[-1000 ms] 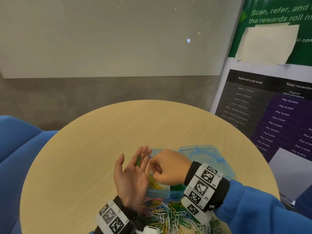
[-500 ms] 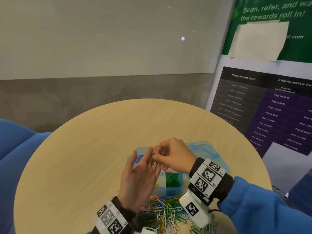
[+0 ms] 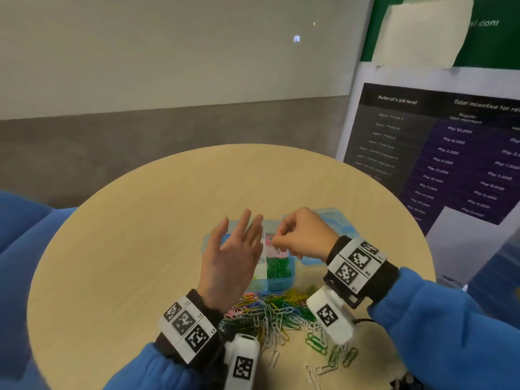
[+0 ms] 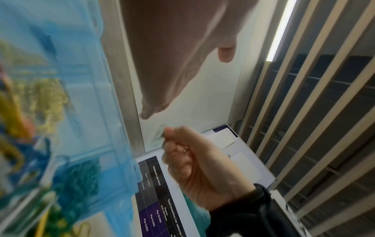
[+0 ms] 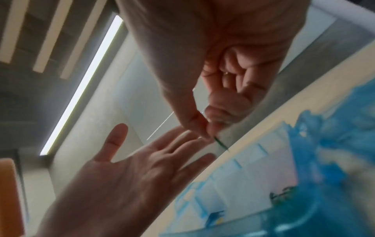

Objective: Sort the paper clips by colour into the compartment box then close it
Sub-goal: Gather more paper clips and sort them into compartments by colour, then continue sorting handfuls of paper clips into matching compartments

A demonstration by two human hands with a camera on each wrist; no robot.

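Blue compartment box [image 3: 277, 281] lid-open on the round wooden surface [image 3: 140, 249], near its front edge, mixed paper clips [image 3: 270, 313] heaped just before it, right grip [image 3: 302, 235] pinching a green clip [image 5: 221, 144] above the box, left grip [image 3: 233, 249] flat, fingers spread, holding nothing, bare wood behind.

Translucent plastic box [image 3: 281, 280]; matt wood table [image 3: 140, 235].

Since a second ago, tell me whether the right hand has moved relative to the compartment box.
Yes. The right hand has moved from the compartment box's near edge to above its far compartments, pinching a green paper clip.
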